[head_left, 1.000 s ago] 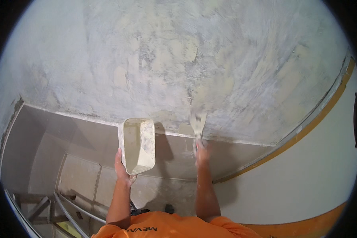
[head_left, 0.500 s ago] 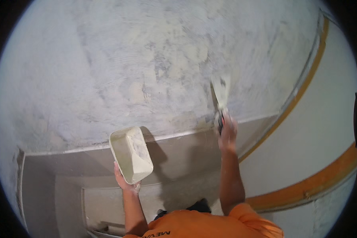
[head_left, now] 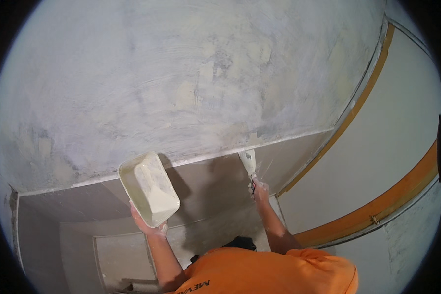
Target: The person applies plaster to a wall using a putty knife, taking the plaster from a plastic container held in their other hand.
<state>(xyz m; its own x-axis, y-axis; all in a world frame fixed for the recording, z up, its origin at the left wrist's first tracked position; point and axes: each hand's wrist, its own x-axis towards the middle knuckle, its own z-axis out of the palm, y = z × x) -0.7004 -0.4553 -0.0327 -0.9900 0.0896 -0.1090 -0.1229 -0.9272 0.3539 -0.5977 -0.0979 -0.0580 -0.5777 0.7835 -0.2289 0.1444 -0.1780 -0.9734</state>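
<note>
With my left hand [head_left: 143,221] I hold a cream plastic tub [head_left: 123,177] from below, tilted so its inside shows. Pale filler [head_left: 154,183] coats part of the tub's inner walls. My right hand [head_left: 258,187] is closed round the handle of a putty knife [head_left: 249,161], whose blade is smeared with white. The blade's tip lies at the lower edge of the plastered wall [head_left: 181,88], along the white seam above the tiled part [head_left: 210,176]. White residue marks both hands.
To the right stands a white door-like panel [head_left: 377,142] with an orange-brown border [head_left: 367,215]. A pale, box-like ledge [head_left: 122,259] sits low on the left. Dark shadows of my arms and tub fall on the tiles.
My right hand has brought the putty knife down and left, from the plastered wall to its lower edge. The tub has shifted slightly left in view as the whole view turned.
</note>
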